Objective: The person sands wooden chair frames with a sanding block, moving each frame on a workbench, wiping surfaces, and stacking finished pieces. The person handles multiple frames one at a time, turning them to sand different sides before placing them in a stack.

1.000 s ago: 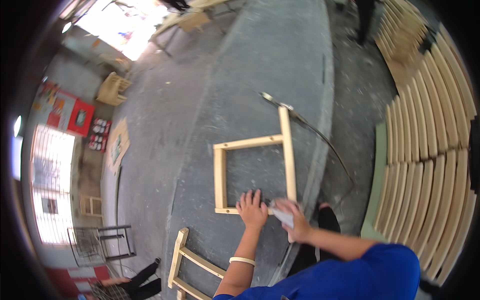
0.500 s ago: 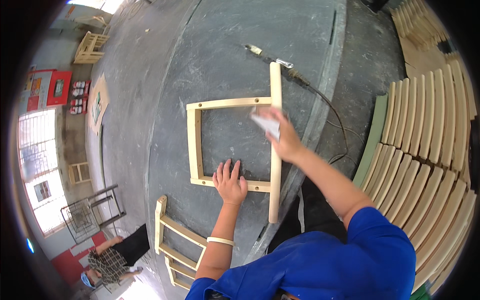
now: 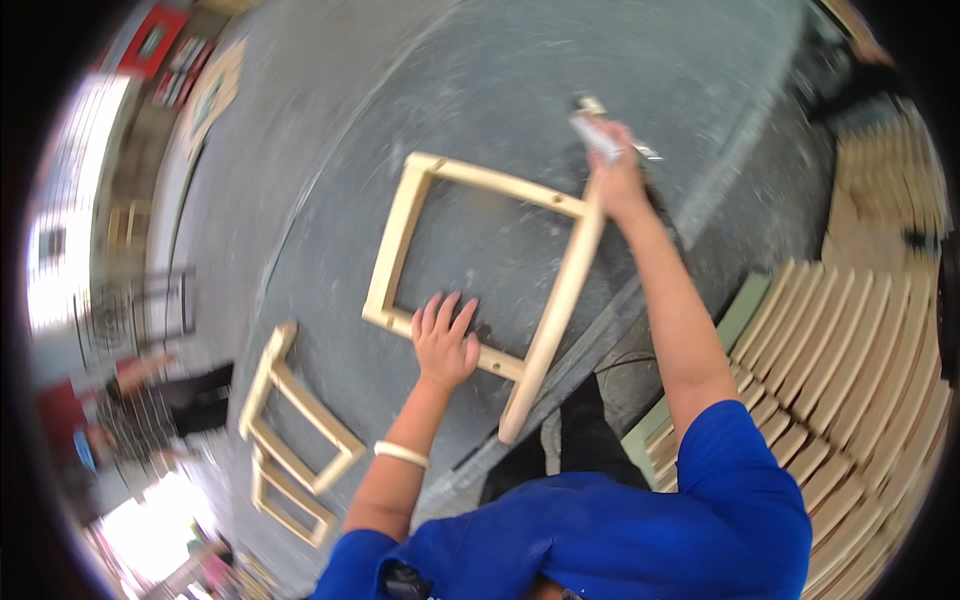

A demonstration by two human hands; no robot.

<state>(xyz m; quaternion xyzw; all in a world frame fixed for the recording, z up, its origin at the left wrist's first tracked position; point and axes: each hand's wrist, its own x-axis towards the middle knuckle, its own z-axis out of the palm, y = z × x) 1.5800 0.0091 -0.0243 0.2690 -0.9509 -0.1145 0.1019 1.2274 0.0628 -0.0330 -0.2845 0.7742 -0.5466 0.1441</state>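
Note:
A pale wooden frame (image 3: 395, 240) lies on a grey, scuffed tabletop, with a longer rounded post (image 3: 560, 305) along its right side. My left hand (image 3: 445, 345) rests spread on the frame's near rail. My right hand (image 3: 622, 185) is closed around a folded whitish sheet (image 3: 597, 138), which looks like sandpaper. That hand is at the far end of the rounded post; its fingers hide the post's tip. Just beyond it lies a slim hand tool (image 3: 592, 104), partly covered by the hand and blurred.
Smaller wooden frames (image 3: 300, 430) lie left of my left forearm. Stacked curved slats (image 3: 840, 370) stand at the right, beside a green strip (image 3: 745, 310). A person in a checked shirt (image 3: 140, 415) is at the far left. The table edge (image 3: 600, 330) runs close to my body.
My right hand has moved with the sheet from the post's upper part to its far end. My left hand remains on the near rail. The whole view has turned, so the frame appears tilted.

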